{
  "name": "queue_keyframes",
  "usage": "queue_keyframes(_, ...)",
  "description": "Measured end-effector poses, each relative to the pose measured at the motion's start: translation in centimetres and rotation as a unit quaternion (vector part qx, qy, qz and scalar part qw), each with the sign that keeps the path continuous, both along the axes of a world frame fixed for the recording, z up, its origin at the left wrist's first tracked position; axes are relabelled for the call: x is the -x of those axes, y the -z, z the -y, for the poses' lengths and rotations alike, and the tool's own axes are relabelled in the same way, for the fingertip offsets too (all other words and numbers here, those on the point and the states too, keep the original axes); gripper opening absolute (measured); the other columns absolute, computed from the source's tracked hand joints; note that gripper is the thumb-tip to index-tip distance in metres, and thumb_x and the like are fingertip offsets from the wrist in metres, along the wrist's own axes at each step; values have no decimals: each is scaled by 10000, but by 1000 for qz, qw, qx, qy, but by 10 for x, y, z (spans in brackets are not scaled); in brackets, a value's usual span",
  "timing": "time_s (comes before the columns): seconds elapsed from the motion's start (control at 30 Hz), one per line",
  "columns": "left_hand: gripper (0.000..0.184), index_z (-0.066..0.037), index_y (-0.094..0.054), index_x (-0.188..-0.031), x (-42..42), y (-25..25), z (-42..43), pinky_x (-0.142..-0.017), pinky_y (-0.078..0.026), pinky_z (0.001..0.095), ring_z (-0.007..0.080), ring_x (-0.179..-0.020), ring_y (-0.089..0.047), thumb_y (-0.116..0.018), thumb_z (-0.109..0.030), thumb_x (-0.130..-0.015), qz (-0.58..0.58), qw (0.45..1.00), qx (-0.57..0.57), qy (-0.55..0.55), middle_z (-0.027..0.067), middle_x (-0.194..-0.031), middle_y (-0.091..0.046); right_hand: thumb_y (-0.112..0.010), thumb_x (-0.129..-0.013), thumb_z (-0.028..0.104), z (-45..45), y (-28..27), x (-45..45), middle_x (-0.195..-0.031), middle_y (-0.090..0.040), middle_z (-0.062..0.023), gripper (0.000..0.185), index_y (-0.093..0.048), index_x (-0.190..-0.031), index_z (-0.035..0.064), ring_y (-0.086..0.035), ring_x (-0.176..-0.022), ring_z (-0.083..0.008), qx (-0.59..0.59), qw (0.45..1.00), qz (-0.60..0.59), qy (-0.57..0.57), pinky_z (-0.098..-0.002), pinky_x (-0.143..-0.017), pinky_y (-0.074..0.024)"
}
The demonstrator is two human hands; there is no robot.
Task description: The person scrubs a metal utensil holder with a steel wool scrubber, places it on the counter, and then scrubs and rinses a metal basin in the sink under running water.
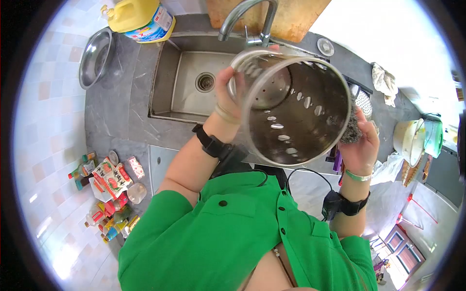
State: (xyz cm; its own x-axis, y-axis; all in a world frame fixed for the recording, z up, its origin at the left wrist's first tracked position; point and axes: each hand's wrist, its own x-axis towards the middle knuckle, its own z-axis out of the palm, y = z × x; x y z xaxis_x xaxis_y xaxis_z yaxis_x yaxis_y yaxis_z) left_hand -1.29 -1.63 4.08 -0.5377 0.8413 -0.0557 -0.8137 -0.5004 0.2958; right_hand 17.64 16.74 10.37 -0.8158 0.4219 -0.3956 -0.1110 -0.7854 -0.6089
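A large metal cylinder with slots in its wall (303,131) is tilted in the air over the right side of the sink, its wide opening facing me. My left hand (227,97) grips its far, narrower end, fingers wrapped round the rim. At the right, my right hand (363,140) holds a grey steel-wool scrubber (350,130) against the outside of the cylinder's wall. The cylinder hides part of the sink (187,80), whose drain shows at the left.
A curved faucet (264,29) stands behind the sink before a wooden board (301,19). A yellow jug (141,19) and metal bowl (97,58) are at the left. Bottles and packets (111,179) lie lower left. A white bucket (408,140) stands at the right.
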Motion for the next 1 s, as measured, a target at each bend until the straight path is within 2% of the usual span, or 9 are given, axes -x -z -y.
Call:
queue_keyframes(0.13, 776, 33, -422, -1312, -1, 3, -15, -1041, -340, 399, 283, -1232, -448, -470, -510, -760, -54, 998, -1, -29, 163, -1384, -414, -498, -803, 132, -7, 24, -8, -1183, -557, -108, 408, -488, -1198, 31, -559, -1046, -242, 20, 999, 40, 7, -393, -906, -447)
queue_keyframes(0.3, 930, -59, -273, -1409, 8, 3, -24, -1016, -381, 475, 377, -1244, -415, -541, -638, -732, -183, 983, 11, 9, 297, -1379, -330, -496, -820, 155, -10, 38, -6, -1097, -559, -61, 353, -493, -1158, 50, -563, -992, -203, -8, 995, 94, 34, -388, -801, -494)
queue_keyframes(0.53, 939, -28, -245, -1419, -3, -41, -34, -1049, -321, 455, 375, -1289, -363, -483, -608, -721, -185, 983, 1, 7, 303, -1360, -369, -509, -838, 154, -13, 62, -8, -1031, -578, -54, 311, -507, -1125, 36, -567, -946, -162, 18, 999, 44, 6, -344, -787, -498)
queue_keyframes(0.57, 923, -19, -264, -1410, 0, -42, -35, -1045, -330, 458, 388, -1277, -378, -513, -566, -710, -180, 983, -22, 19, 298, -1350, -385, -513, -837, 152, -14, 69, -8, -1029, -579, -55, 307, -511, -1120, 33, -568, -940, -162, 33, 998, 46, 7, -343, -791, -494)
queue_keyframes(0.67, 923, -3, -294, -1393, 8, -52, -38, -1049, -325, 454, 402, -1257, -401, -551, -522, -675, -280, 957, 74, -2, 295, -1337, -404, -526, -825, 126, -21, 102, -14, -993, -574, -60, 283, -515, -1092, 32, -575, -907, -179, 50, 998, 40, 2, -361, -801, -483)
queue_keyframes(0.8, 765, 11, -325, -1373, 18, -20, -38, -1014, -370, 396, 306, -1180, -488, -602, -233, -703, -319, 925, 206, -9, 198, -1277, -481, -535, -810, 85, -32, 132, -25, -960, -548, -71, 263, -486, -1067, 55, -584, -857, -220, 50, 988, 122, 83, -395, -696, -496)
queue_keyframes(0.87, 753, -4, -342, -1368, 18, 14, -43, -999, -377, 356, 251, -1163, -486, -658, -118, -693, -420, 839, 344, -46, 153, -1271, -478, -537, -809, 88, -36, 156, -32, -927, -551, -68, 247, -484, -1048, 55, -580, -778, -201, 38, 982, 150, 109, -360, -584, -467)
queue_keyframes(0.93, 876, -39, -399, -1327, 28, 86, -47, -992, -368, 343, 268, -1163, -460, -810, -254, -582, -566, 672, 470, -87, 153, -1245, -472, -556, -799, 112, -38, 178, -37, -868, -550, -59, 241, -488, -1025, 59, -540, -661, -170, 23, 979, 169, 112, -313, -479, -387)
queue_keyframes(1.0, 882, -75, -392, -1344, 17, 112, -61, -995, -365, 400, 316, -1189, -436, -793, -325, -599, -680, 462, 567, -54, 174, -1269, -448, -567, -793, 125, -38, 197, -40, -840, -545, -52, 247, -489, -1019, 60, -517, -619, -160, 27, 976, 185, 112, -298, -454, -356)
